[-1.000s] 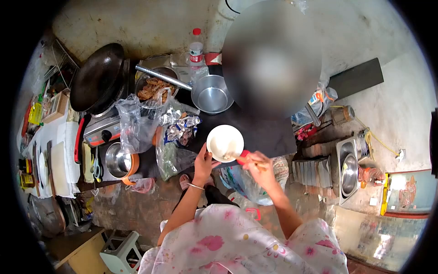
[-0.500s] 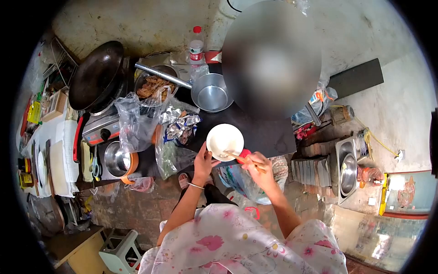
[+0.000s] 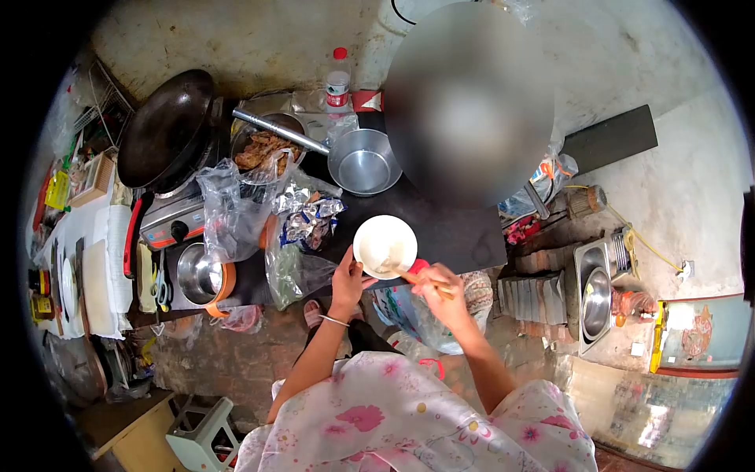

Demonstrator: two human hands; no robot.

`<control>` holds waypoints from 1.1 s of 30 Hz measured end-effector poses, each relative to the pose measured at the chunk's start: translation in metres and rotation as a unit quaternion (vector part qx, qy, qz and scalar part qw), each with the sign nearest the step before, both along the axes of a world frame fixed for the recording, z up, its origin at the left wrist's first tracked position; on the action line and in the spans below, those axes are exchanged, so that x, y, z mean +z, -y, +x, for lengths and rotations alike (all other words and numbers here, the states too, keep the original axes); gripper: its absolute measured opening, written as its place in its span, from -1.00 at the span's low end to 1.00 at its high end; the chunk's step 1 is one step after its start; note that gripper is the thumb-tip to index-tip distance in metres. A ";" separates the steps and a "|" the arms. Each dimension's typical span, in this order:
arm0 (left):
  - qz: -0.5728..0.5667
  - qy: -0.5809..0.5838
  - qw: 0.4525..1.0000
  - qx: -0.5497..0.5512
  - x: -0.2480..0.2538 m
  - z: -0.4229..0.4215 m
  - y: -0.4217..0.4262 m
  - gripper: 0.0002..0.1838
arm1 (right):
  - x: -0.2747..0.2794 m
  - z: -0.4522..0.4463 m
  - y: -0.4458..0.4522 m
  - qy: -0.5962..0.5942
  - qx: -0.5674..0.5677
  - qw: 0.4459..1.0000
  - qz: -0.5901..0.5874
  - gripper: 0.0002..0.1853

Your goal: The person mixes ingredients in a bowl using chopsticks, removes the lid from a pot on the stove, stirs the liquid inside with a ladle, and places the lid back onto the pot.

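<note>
A white bowl [image 3: 376,234] is at the front edge of the dark table. My left hand [image 3: 347,285] grips its lower left side, with the thumb near the rim. Wooden chopsticks [image 3: 411,277] are held in my right hand [image 3: 442,293], fingers closed around them. Their tips reach down into the bowl. Pale contents lie in the bowl, too indistinct to name. A small red thing [image 3: 419,266] shows just behind the chopsticks, partly hidden by the bowl and my right hand.
A long-handled metal pan [image 3: 364,162] stands behind the bowl. Left of it are foil packets [image 3: 313,222], plastic bags [image 3: 230,211], a pot [image 3: 200,274] and a wok [image 3: 167,130] on the gas stove [image 3: 174,228]. A blurred round area covers the back right.
The chopsticks have shifted slightly inside the bowl, and my right hand has moved a little to the left. My left hand keeps its grip on the bowl.
</note>
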State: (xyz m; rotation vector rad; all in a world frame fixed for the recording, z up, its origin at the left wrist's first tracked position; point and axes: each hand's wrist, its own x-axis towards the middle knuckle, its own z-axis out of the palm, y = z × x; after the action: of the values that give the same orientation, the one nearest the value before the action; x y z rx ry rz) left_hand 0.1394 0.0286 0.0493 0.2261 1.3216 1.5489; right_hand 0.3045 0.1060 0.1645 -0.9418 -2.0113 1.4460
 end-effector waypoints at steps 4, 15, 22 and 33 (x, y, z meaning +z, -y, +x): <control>-0.010 -0.004 1.000 0.000 -0.004 -0.002 0.002 -0.53 | -0.010 -0.003 0.000 -0.024 0.084 0.981 0.172 -0.93; -0.018 0.007 1.000 -0.004 0.002 0.000 0.001 -0.54 | -0.008 -0.004 -0.002 -0.010 0.070 0.981 0.179 -0.93; -0.002 0.018 1.000 0.001 0.000 0.000 0.001 -0.53 | -0.014 0.001 -0.009 0.024 0.009 0.992 0.125 -0.93; -0.022 -0.005 1.000 -0.012 -0.002 -0.002 0.002 -0.54 | -0.015 -0.008 0.000 0.008 0.015 0.996 0.087 -0.88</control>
State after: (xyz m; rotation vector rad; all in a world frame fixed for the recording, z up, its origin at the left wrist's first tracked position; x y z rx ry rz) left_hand 0.1373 0.0267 0.0469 0.2210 1.3543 1.4979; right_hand 0.2968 0.1061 0.1490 -0.8550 -2.1319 1.2581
